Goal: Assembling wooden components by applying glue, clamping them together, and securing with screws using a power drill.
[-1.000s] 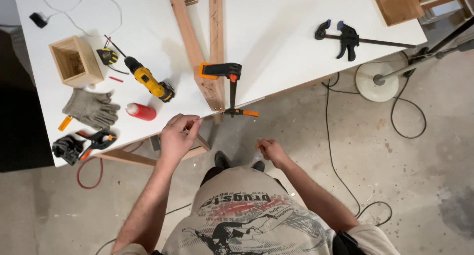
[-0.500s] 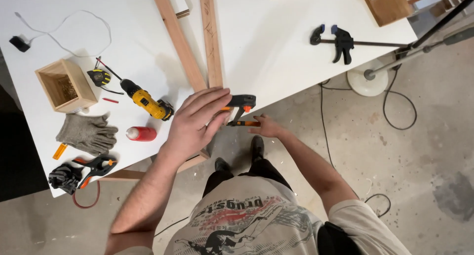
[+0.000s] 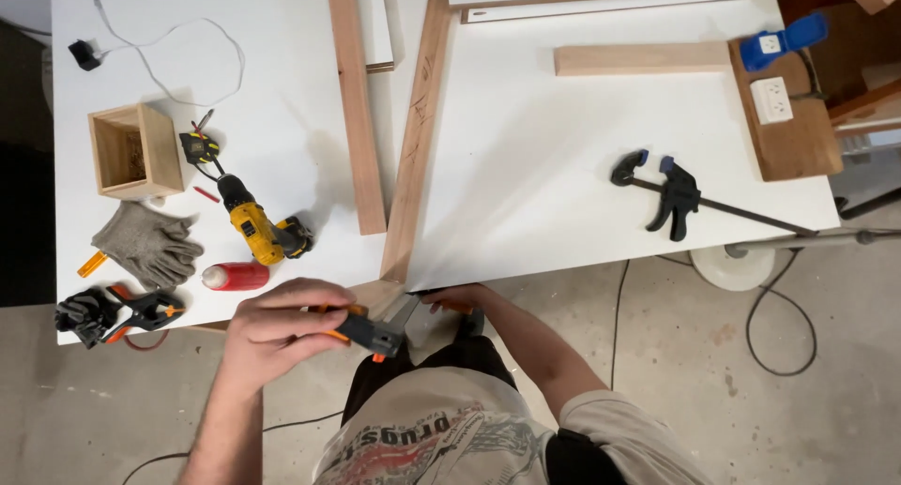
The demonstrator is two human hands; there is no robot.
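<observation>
Since half a second ago the left hand [image 3: 282, 330] has closed on the orange-and-black bar clamp [image 3: 375, 330] at the bench [image 3: 563, 232] edge under the long board [image 3: 413, 147]; right hand [image 3: 455, 300], grip unclear, should steady the bar squarely.

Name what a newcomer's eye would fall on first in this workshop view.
Both hands at the table's near edge: the left hand grips an orange-and-black clamp, the right hand beside it. Two planks run up the white table, and a yellow drill lies left.
</observation>
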